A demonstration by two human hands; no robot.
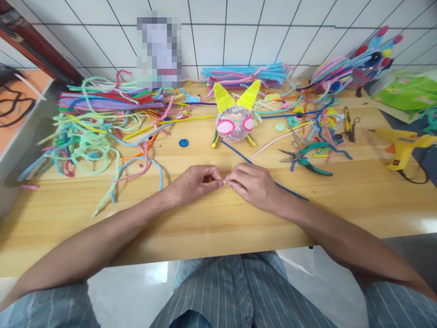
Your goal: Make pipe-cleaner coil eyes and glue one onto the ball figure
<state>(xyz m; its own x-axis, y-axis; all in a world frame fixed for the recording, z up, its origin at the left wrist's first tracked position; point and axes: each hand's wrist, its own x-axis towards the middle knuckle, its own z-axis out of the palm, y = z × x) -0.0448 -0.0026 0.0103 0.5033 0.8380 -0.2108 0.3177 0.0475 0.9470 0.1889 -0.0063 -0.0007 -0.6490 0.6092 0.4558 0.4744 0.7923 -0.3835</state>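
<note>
My left hand [194, 184] and my right hand [251, 184] meet fingertip to fingertip above the front middle of the table. Both are closed in a pinch on a small pale pink piece [224, 181], mostly hidden by the fingers; its kind is unclear. A dark blue pipe cleaner [234, 151] runs along the table and passes beneath my right hand. Just beyond the hands stands a clear, glittery ball figure [235, 134] with yellow pipe-cleaner ears [248, 96], pink oval eyes [226, 127] and yellow-tipped legs.
Loose pipe cleaners [92, 150] tangle at left, before bundled ones [112, 100]. Another bundle [246, 75] lies by the tiled wall. To the right are teal-handled pliers [307, 159], small scissors [298, 139] and a yellow glue gun [399, 146]. A blue disc [183, 143] lies left of the figure.
</note>
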